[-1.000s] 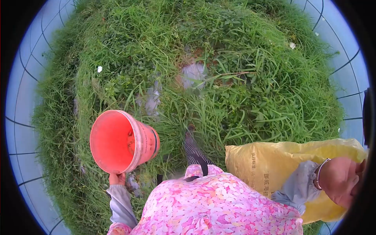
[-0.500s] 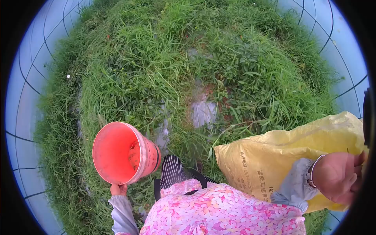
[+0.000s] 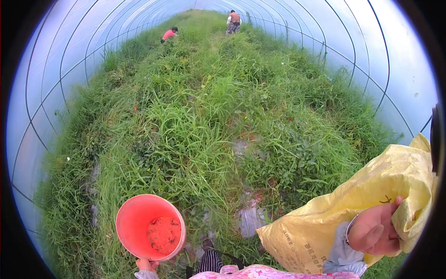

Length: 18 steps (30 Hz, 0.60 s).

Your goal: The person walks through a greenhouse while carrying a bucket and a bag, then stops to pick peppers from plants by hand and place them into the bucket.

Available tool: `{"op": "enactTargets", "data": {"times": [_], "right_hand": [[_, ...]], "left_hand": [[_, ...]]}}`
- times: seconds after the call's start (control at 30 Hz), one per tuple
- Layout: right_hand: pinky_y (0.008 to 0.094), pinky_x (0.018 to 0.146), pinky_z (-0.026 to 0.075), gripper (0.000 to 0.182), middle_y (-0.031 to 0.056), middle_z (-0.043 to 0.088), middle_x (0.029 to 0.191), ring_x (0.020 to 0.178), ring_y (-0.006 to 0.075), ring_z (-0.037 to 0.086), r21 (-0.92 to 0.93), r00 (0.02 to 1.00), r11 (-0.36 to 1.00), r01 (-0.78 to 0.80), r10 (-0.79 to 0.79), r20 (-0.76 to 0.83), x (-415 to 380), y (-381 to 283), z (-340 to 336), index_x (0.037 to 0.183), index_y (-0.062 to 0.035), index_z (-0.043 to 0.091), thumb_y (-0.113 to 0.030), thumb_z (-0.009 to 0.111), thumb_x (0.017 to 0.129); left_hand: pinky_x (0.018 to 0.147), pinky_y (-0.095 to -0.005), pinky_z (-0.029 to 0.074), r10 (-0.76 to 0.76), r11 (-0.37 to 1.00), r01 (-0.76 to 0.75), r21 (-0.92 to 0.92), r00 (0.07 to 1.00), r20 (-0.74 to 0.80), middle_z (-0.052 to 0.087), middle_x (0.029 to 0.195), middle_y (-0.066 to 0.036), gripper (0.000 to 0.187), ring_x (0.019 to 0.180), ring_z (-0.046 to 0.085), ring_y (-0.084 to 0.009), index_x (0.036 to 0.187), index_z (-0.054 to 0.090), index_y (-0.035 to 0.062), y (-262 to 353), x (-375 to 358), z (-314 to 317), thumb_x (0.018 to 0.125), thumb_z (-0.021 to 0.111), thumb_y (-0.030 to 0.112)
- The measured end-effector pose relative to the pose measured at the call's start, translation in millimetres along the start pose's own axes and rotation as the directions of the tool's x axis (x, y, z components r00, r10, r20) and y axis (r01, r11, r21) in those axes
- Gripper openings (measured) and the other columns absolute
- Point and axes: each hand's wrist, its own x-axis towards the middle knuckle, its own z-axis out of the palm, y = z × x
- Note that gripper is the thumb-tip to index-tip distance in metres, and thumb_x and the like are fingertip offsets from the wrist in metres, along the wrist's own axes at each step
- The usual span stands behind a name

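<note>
My left hand [image 3: 147,265] grips the rim of a red bucket [image 3: 132,223] at the lower left. The bucket's mouth is turned up toward the camera, and dark specks lie on its bottom. At the lower right my right hand [image 3: 375,230], with a bracelet at the wrist, holds the edge of a large yellow woven sack [image 3: 320,214] between thumb and fingers. Printed characters run along the sack's lower part. Its inside is hidden.
Tall grass and leafy plants [image 3: 209,102] cover the ground, with patches of plastic film [image 3: 251,221] between them. Curved tunnel walls [image 3: 55,74] rise on both sides. Far off, one person crouches [image 3: 169,35] and another person stands [image 3: 233,23].
The view has tilted up, bringing the far tunnel and two people into sight. The bucket is lower and turned more upright. The sack's edge is raised in my right hand.
</note>
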Motion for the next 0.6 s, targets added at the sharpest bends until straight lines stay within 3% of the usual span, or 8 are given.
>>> {"op": "enactTargets", "data": {"times": [0.23, 0.27, 0.33, 0.37, 0.43, 0.47, 0.53, 0.6], "right_hand": [[0.0490, 0.092, 0.037, 0.064, 0.0245, 0.037, 0.125, 0.105, 0.0412, 0.043, -0.019, 0.995, 0.997, 0.070, -0.069, 0.073, -21, 17, 60, 0.127, 0.0016, 0.028, -0.008, 0.047, 0.067], [0.0483, 0.091, 0.039, 0.063, 0.0245, 0.036, 0.127, 0.108, 0.0419, 0.042, -0.035, 0.993, 0.995, 0.091, -0.088, 0.079, -20, 24, 69, 0.128, 0.0020, 0.027, -0.008, 0.045, 0.068], [0.0476, 0.089, 0.042, 0.061, 0.0280, 0.038, 0.123, 0.103, 0.0431, 0.046, 0.113, 0.986, 0.985, 0.133, -0.143, 0.085, -25, 44, 87, 0.126, 0.0060, 0.025, -0.005, 0.043, 0.069], [0.0473, 0.088, 0.044, 0.060, 0.0297, 0.039, 0.120, 0.100, 0.0437, 0.048, 0.186, 0.981, 0.971, 0.152, -0.171, 0.088, -28, 55, 96, 0.125, 0.0080, 0.024, -0.004, 0.043, 0.070], [0.0425, 0.087, 0.044, 0.056, 0.0253, 0.042, 0.118, 0.101, 0.0372, 0.048, 0.268, 0.956, 0.953, 0.139, -0.199, 0.214, -30, 75, 89, 0.124, 0.0065, 0.026, -0.003, 0.044, 0.073], [0.0378, 0.087, 0.044, 0.054, 0.0198, 0.041, 0.120, 0.106, 0.0306, 0.046, 0.196, 0.916, 0.970, 0.146, -0.207, 0.344, -32, 88, 84, 0.125, 0.0033, 0.026, -0.004, 0.045, 0.075], [0.0331, 0.088, 0.043, 0.052, 0.0150, 0.040, 0.122, 0.110, 0.0246, 0.044, 0.097, 0.874, 0.982, 0.164, -0.190, 0.446, -55, 117, 74, 0.126, 0.0004, 0.028, -0.005, 0.046, 0.078], [0.0330, 0.089, 0.044, 0.051, 0.0160, 0.040, 0.120, 0.109, 0.0254, 0.045, 0.039, 0.900, 0.989, 0.142, -0.146, 0.410, -76, 144, 67, 0.125, 0.0012, 0.029, -0.004, 0.046, 0.077]], "left_hand": [[0.034, -0.0245, 0.045, -0.034, 0.999, 0.038, -0.015, 0.979, 0.201, 0.060, 0.073, -0.011, 0.029, 0.047, 0.055, -0.0183, 0.095, 0.053, 0.0029, 78, 24, 57, 0.070, 0.041, 0.003], [0.034, -0.0258, 0.046, -0.010, 0.993, 0.036, -0.112, 0.974, 0.227, 0.061, 0.069, -0.012, 0.026, 0.046, 0.057, -0.0183, 0.096, 0.055, -0.0007, 87, 19, 74, 0.072, 0.046, 0.005], [0.038, -0.0237, 0.048, 0.035, 0.979, 0.022, -0.203, 0.962, 0.270, 0.061, 0.074, -0.008, 0.022, 0.052, 0.058, -0.0180, 0.094, 0.054, 0.0016, 88, 40, 93, 0.073, 0.046, 0.005], [0.040, -0.0225, 0.049, -0.008, 0.988, 0.043, -0.150, 0.973, 0.230, 0.060, 0.074, -0.007, 0.020, 0.054, 0.058, -0.0174, 0.092, 0.054, 0.0020, 90, 51, 99, 0.074, 0.045, 0.005], [0.040, -0.0223, 0.049, -0.085, 0.981, 0.120, -0.150, 0.972, 0.221, 0.060, 0.075, -0.009, 0.020, 0.053, 0.058, -0.0173, 0.091, 0.053, 0.0013, 97, 69, 117, 0.073, 0.046, 0.005], [0.041, -0.0219, 0.049, -0.096, 0.982, 0.129, -0.141, 0.971, 0.218, 0.060, 0.075, -0.009, 0.020, 0.053, 0.058, -0.0170, 0.092, 0.053, 0.0011, 97, 72, 123, 0.073, 0.046, 0.005], [0.042, -0.0211, 0.050, -0.095, 0.981, 0.129, -0.145, 0.970, 0.225, 0.060, 0.076, -0.010, 0.021, 0.054, 0.057, -0.0164, 0.092, 0.052, 0.0008, 101, 78, 147, 0.073, 0.046, 0.005], [0.046, -0.0208, 0.051, -0.039, 0.982, 0.069, -0.174, 0.985, 0.170, 0.059, 0.077, -0.011, 0.021, 0.058, 0.057, -0.0174, 0.092, 0.052, -0.0003, 94, 83, 170, 0.072, 0.046, 0.003]]}}
